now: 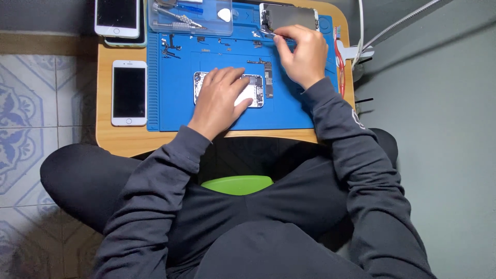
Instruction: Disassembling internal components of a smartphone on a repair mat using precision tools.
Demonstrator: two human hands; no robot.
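- Patterned floor tiles (23, 108) are showing at the left and a plain grey floor (444, 129) at the right, with a small wooden surface (121, 139) of rounded corners standing between them.
- Covering most of that surface, a blue rubbery work mat (289, 111) is lying flat, with ribbed grooves along its left edge and shallow moulded trays along its top.
- Dark sleeves and dark trousers of the seated person are filling the lower half, with a green seat edge (237, 184) peeking out between the legs.
- Two white-fronted phones are lying off the mat at the left: one (129, 93) on the wood, another (117, 18) near the top corner.
- A clear plastic box (212, 23) holding metal tools is sitting at the mat's upper left.
- An opened phone body (254, 89), rectangular with silvery edges and exposed innards, is lying at the middle of the mat; the left hand (219, 101) is pressing flat on it, fingers spread apart and covering most of it.
- A detached screen panel (292, 16), its grey metallic back facing up, is resting at the mat's top right.
- The right hand (305, 54) is hovering just below that panel, fingers pinched together on a thin metal tool (267, 32) whose tip is touching the panel's lower left corner.
- A narrow dark circuit board (268, 80) is lying just right of the phone body, between the two hands.
- Tiny screws and parts (170, 49) are lying scattered along the mat's upper area.
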